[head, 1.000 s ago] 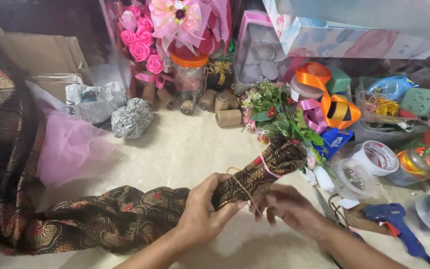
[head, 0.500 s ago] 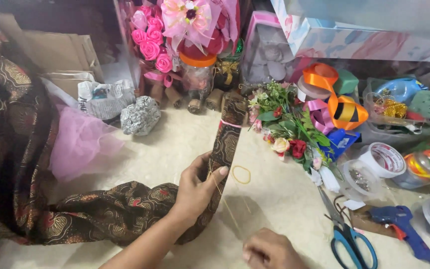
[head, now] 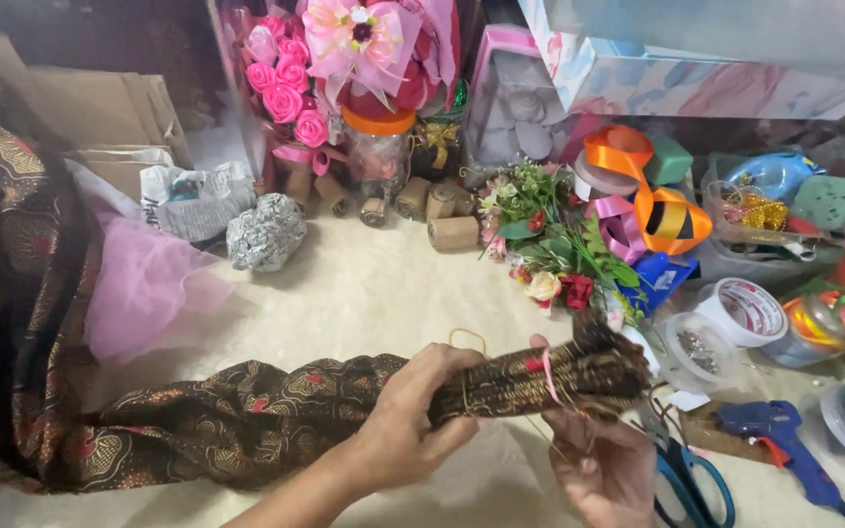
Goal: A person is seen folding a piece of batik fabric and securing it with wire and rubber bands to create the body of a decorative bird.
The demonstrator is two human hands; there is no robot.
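Note:
A long piece of dark patterned cloth (head: 246,411) is gathered into a pleated bunch (head: 550,376) that lies across the lower middle. My left hand (head: 413,420) grips the bunch just left of a pink band (head: 548,376) wrapped around it. A thin yellow rubber band (head: 466,337) loops up above my left fingers. My right hand (head: 594,455) cups the bunch's end from below, its fingers pinching the cloth and thin strands near the pink band.
Blue-handled scissors (head: 691,479) and a blue glue gun (head: 784,440) lie to the right. An artificial flower sprig (head: 555,244), ribbon rolls (head: 652,210), tape (head: 745,313), small paper rolls (head: 452,233), a foil ball (head: 266,233), pink tulle (head: 149,288) and a pink rose bouquet (head: 344,59) surround the work surface.
The bunch was swung upright by my left hand alone half a second ago. Now it lies level again, and my right hand has come back up under its end.

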